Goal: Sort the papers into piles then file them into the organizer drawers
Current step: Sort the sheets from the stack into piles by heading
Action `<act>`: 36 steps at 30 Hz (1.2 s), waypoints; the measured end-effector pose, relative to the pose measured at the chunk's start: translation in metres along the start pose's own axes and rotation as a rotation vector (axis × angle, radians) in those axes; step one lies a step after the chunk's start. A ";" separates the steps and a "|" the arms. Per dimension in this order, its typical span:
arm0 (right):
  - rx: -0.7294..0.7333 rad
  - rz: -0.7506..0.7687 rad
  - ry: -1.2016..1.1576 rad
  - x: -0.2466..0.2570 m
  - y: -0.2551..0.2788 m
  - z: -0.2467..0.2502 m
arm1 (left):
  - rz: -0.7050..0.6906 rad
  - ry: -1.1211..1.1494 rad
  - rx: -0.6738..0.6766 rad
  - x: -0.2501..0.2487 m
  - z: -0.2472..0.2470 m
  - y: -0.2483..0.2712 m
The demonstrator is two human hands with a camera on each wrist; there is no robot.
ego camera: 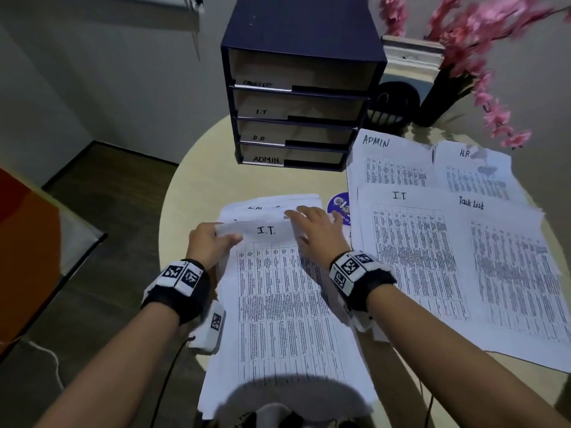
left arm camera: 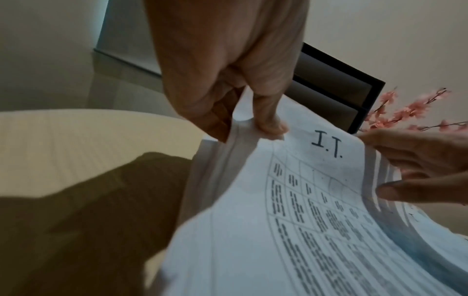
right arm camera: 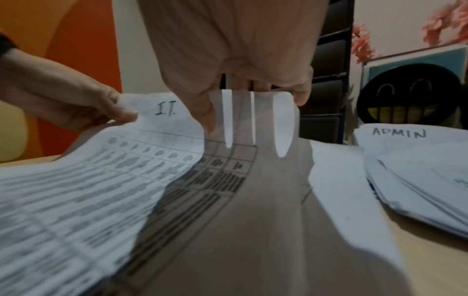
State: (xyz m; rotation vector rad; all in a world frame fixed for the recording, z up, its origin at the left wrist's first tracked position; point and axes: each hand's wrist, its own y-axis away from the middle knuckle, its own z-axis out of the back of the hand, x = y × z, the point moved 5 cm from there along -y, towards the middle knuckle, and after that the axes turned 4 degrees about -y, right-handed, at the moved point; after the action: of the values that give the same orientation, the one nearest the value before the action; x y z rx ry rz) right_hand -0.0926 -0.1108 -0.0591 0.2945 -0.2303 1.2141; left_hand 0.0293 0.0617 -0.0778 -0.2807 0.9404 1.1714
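Paper stack point(ego camera: 268, 201) lies on the round table point(ego camera: 197, 186) before me. Its top I.T. sheet point(ego camera: 278, 288) is raised at the far edge, my left hand point(ego camera: 210, 242) pinching one corner, my right hand point(ego camera: 318, 233) clasping the other side between thumb and fingers. Sorted piles point(ego camera: 417, 242) lie to the right, and the organizer point(ego camera: 296, 103) stands behind.

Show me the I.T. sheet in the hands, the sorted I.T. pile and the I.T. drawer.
I.T. sheet point(ego camera: 268, 231): head view, its handwritten heading.
I.T. pile point(ego camera: 414, 242): head view, the top sheet's printed table.
I.T. drawer point(ego camera: 309, 106): head view, its front panel.
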 end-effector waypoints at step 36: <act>-0.284 0.139 -0.236 -0.003 0.057 -0.001 | 0.103 0.772 0.364 -0.025 -0.027 0.035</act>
State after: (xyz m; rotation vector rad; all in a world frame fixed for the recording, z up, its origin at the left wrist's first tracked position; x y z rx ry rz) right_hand -0.1474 -0.0952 -0.0557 0.1757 -0.6308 1.2646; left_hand -0.0163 0.0420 -0.0658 -0.4015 1.8364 0.9593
